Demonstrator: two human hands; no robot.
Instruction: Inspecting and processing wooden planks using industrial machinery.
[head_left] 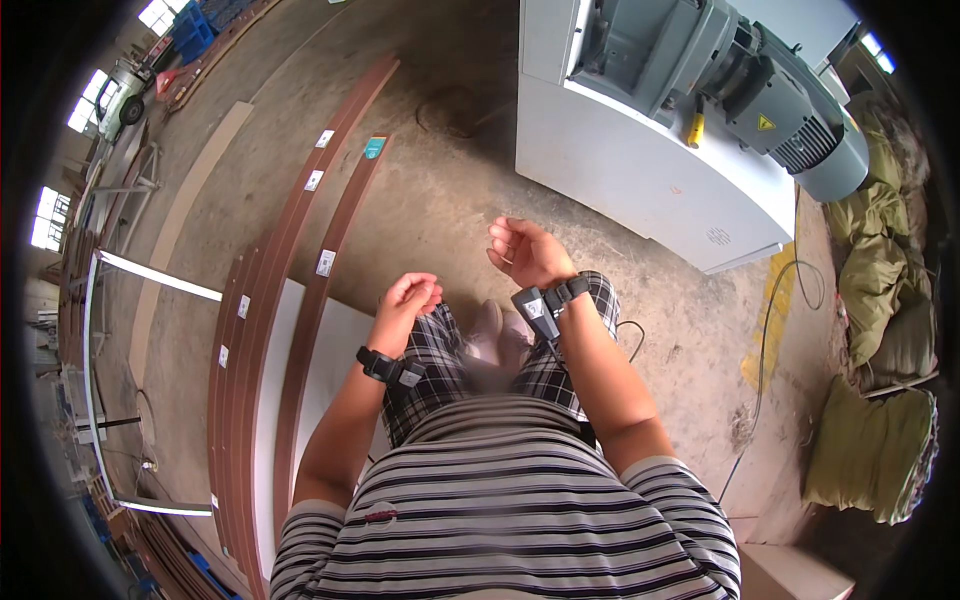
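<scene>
My left hand point(407, 302) hangs in the air over my left knee, its fingers loosely bent and nothing visible in them. To its left lies a narrow brown board point(325, 262) with labels, the thing nearest that hand. My right hand point(532, 254) is raised a little farther forward, the palm partly turned up, its curled fingers apart and holding nothing. Both wrists carry black straps with small devices; the right one is the larger device point(537, 313). Beyond my right hand stands a white machine cabinet point(620, 170), which the hand does not touch.
A grey motor point(790, 120) with a yellow part point(696, 125) sits on the cabinet. Long brown boards point(262, 300) lie at left across white panels point(335, 350), beside a white metal frame point(160, 272). Green sacks point(870, 450) and a dark cable point(762, 350) lie at right.
</scene>
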